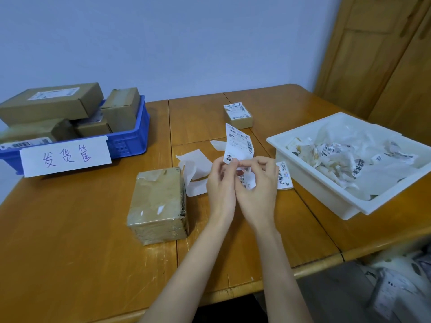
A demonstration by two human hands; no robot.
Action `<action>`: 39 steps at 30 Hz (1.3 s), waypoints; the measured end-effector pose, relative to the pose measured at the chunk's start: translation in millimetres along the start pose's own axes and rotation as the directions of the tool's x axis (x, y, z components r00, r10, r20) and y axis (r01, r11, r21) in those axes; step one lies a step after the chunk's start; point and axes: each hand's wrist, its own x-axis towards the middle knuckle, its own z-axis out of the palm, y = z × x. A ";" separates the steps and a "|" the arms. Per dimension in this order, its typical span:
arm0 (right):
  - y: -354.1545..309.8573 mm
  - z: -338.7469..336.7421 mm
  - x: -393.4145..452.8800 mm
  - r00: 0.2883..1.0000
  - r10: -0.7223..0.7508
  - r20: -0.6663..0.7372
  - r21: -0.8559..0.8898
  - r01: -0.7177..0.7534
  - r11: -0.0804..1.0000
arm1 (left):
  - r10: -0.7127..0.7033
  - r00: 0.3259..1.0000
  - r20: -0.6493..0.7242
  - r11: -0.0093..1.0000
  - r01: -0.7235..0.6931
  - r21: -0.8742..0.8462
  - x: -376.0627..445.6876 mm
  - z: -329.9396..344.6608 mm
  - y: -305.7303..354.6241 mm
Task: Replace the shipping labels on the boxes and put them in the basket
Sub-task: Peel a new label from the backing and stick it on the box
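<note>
1. both hands meet above the wooden table (70, 229) – the left hand (220, 183) and right hand (257, 185) each pinch the lower edge of a shipping label (238, 145), which curls upward.
2. a taped box (158, 206) lies just left of the hands, its top bare of any label.
3. a smaller labelled box (238, 115) sits farther back.
4. the blue basket (130, 138), far left, holds several boxes – the white bin (326, 194), right, holds crumpled labels.

The blue plastic basket (130, 136) of cardboard boxes sits at the surface's (70, 229) back left corner; the white plastic tray (326, 190) of crumpled paper sits at the right edge; the tape-wrapped cardboard box (158, 203) lies between them.
</note>
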 end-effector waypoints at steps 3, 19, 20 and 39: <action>-4.6 -1.7 -0.1 0.965 0.256 -0.058 0.254 -0.234 0.938 | -0.015 1.000 -0.014 1.000 0.015 -0.025 1.7 -1.1 3.7; -6.6 -0.1 15.5 0.816 0.576 0.052 0.399 -0.546 0.737 | 0.015 0.996 -0.091 1.000 -0.013 0.023 3.3 -0.9 2.5; -8.4 -0.7 15.7 0.813 0.578 0.068 0.417 -0.549 0.724 | 0.009 0.996 -0.093 1.000 -0.006 0.031 3.2 -0.6 2.8; -39.6 -4.3 10.7 0.916 0.387 0.106 0.456 -0.390 0.800 | 0.243 0.942 -0.231 0.914 -0.143 0.380 -2.6 -28.5 21.9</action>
